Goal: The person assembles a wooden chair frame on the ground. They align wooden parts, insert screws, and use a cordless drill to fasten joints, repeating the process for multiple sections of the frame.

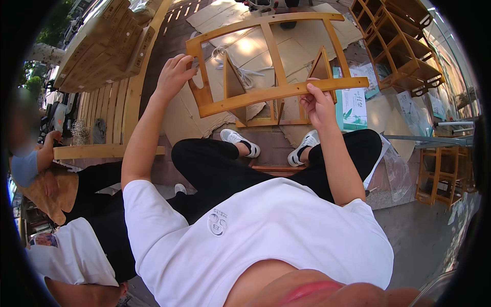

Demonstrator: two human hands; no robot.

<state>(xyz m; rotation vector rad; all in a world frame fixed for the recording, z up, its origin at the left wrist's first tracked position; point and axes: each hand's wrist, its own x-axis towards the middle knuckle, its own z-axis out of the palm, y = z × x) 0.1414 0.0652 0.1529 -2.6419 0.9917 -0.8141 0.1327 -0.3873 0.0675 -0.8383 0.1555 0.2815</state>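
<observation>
Over cardboard (pixel 176 117), from left: left hand (pixel 175 75), fingers curled at end board (pixel 205 97) of raised wooden frame (pixel 273 53); right hand (pixel 318 105), thumb and fingers pinching near rail (pixel 245 100). Could twist or drop onto panels (pixel 232 84) beyond on loss of that pinch. Count: one frame, two rails, three crosspieces (pixel 336 48), at least two upright panels.

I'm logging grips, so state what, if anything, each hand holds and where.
Both hands hold one wooden frame: the left hand grips its left end piece; the right hand pinches the near long rail toward its right end.
</observation>
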